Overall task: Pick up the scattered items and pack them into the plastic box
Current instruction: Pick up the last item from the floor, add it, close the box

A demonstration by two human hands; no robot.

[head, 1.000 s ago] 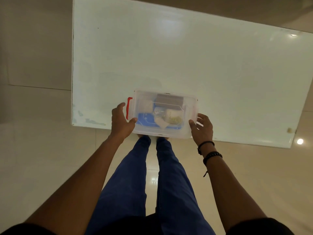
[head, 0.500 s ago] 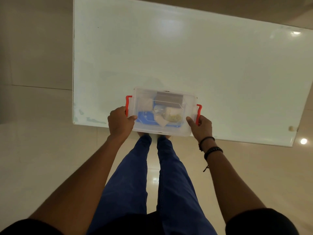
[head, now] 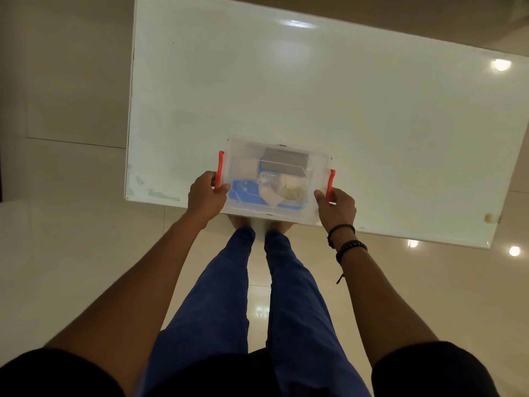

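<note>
The person's left hand (head: 206, 196) gripped the red left latch (head: 220, 170) of the lidded plastic box (head: 274, 179), which sat at the white table's (head: 343, 110) near edge; the right hand (head: 337, 209) clasped the right latch (head: 331, 184).

The scene is dim and warm-toned, lit from overhead. Ceiling lamps glare as bright spots on the glossy worktop (head: 343, 110) near its far edge and far right corner, and on the shiny floor (head: 458, 296) at right. Wide-angle distortion bends the worktop's edges. Focus is soft throughout; the box (head: 317, 167) contents look hazy.
</note>
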